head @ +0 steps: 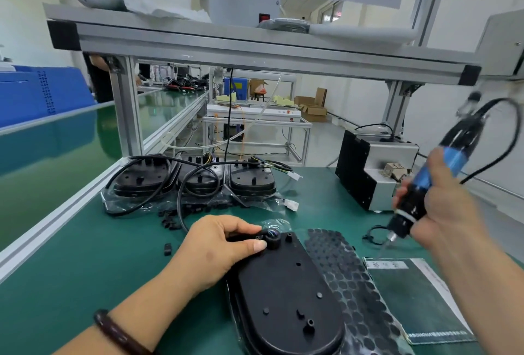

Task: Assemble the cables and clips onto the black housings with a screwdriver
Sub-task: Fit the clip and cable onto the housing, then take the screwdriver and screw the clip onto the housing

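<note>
My left grip (224,244) is closed in a pinch: thumb and curled fingers hold the cable end (270,237) against the round collar at the narrow end of the nearest housing (286,292). That housing lies flat on the table (85,283) right in front of me, its studded side up. My right grip (442,207) is wrapped firmly round the screwdriver (450,162), a blue and black powered one. It is tilted, its bit pointing down and left, in the air to the right of the housing and touching nothing. The bit is blurred.

Just right of the housing, partly under its edge, lies a sheet of round black pads (348,278). Loose black clips (168,249) are scattered left of my hand.

At the back, 3 more housings (249,181) sit side by side on crumpled clear plastic bags (266,204), with black cables looped over them. A black and grey box (365,170) stands at the right, a small part on its ledge. Blue crates (42,91) stand far left; I cannot tell what is in them.
</note>
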### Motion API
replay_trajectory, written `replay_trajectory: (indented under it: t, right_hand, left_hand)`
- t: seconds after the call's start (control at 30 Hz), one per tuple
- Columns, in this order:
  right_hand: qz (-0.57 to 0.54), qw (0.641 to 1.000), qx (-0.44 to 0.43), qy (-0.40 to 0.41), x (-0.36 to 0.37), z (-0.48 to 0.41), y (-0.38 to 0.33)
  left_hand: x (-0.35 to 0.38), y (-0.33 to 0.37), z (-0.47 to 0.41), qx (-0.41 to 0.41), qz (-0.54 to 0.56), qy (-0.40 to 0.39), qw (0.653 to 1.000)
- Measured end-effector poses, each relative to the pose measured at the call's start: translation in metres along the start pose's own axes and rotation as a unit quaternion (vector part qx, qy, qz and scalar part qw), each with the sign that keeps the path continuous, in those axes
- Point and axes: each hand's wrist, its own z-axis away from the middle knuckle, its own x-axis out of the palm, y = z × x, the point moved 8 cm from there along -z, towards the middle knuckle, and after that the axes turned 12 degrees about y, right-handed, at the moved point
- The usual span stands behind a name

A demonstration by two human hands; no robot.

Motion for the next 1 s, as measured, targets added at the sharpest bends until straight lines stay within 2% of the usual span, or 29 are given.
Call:
replay_trajectory:
  t: [0.1,0.17,0.3,0.37,0.5,1.0]
  right_hand:
    - [-0.121,0.987,-0.004,-0.104,0.048,0.041,-0.012]
    - [-0.149,0.972,-0.013,-0.180,0.080,0.068,-0.012]
    - [-0.104,0.942,-0.061,-0.313,0.129,0.114,0.004]
    - [-0.065,0.927,-0.102,-0.354,0.143,0.129,0.014]
    - [-0.019,0.914,-0.145,-0.379,0.154,0.139,0.029]
    - [-0.007,0.916,-0.114,-0.384,0.149,0.126,0.043]
  left_hand:
    - [0.002,0.003,0.000,0.021,-0.035,0.001,0.999]
    - [0.006,0.004,0.001,0.026,-0.043,-0.005,0.999]
    - [0.008,0.006,0.000,0.034,-0.061,-0.012,0.997]
    - [0.006,0.007,0.000,0.042,-0.084,0.001,0.996]
    - [0.003,0.013,0.001,0.071,-0.121,0.042,0.989]
    - [0.004,0.015,0.002,0.066,-0.142,0.045,0.987]
